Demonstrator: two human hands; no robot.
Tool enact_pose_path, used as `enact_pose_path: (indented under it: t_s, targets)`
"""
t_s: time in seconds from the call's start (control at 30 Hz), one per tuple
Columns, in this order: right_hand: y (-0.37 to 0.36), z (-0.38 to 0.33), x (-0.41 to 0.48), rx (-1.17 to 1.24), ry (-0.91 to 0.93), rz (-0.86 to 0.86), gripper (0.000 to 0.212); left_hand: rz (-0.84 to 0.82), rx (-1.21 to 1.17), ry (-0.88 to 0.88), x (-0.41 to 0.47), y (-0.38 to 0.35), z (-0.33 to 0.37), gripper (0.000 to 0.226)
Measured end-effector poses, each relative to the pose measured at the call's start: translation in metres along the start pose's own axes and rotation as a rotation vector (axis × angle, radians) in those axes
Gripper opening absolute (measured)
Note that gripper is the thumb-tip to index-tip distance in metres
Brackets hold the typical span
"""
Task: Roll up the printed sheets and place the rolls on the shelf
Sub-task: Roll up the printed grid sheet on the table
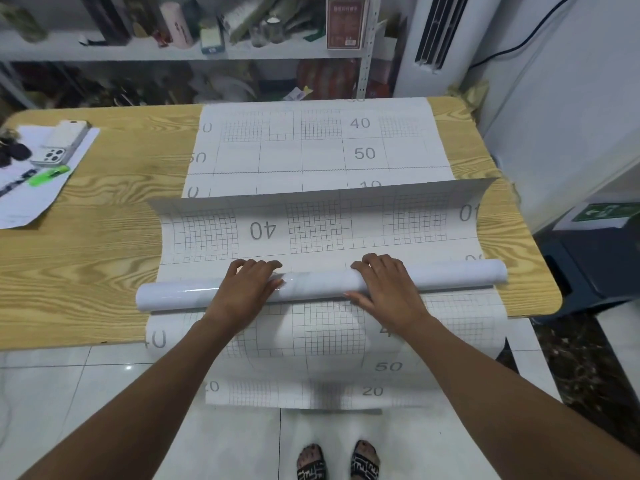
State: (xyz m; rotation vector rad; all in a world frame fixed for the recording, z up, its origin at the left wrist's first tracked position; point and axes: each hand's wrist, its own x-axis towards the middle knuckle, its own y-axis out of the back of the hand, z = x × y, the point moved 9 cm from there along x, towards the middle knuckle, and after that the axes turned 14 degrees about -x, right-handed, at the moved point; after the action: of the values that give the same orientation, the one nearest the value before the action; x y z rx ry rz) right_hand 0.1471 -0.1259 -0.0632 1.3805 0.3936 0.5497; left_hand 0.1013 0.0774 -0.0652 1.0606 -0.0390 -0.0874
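A white roll (318,285) of glossy sheet lies across the wooden table (104,237), on top of printed grid sheets (311,150) marked with numbers. My left hand (247,289) lies over the roll left of its middle, fingers curled over its far side. Right of the middle, my right hand (384,289) drapes over it the same way, thumb on the near side. Beyond the roll a sheet's edge curls upward (311,216). Another part of the sheet hangs off the table's near edge (311,368). The shelf (173,53) stands behind the table, crowded with items.
At the table's left end lie papers (31,195), a phone (59,147), a green marker (48,175) and dark keys (12,152). A white air conditioner (436,43) stands at the back right, a dark bin (588,258) at the right. My feet (337,459) stand on pale floor tiles.
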Motion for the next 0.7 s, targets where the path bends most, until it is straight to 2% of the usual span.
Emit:
enact_pose_path:
  t_s: [0.33,0.7]
  targets:
    - [0.0009,-0.0003,0.0035,0.034,-0.014,-0.025,0.061,0.045,0.043,-0.049,-0.0039,0.0030,0.0037,0.044]
    - [-0.0056,0.0011,0.0103,0.072,-0.017,-0.094,0.045,0.055,0.026,-0.065,-0.0009,0.0023,0.0023,0.051]
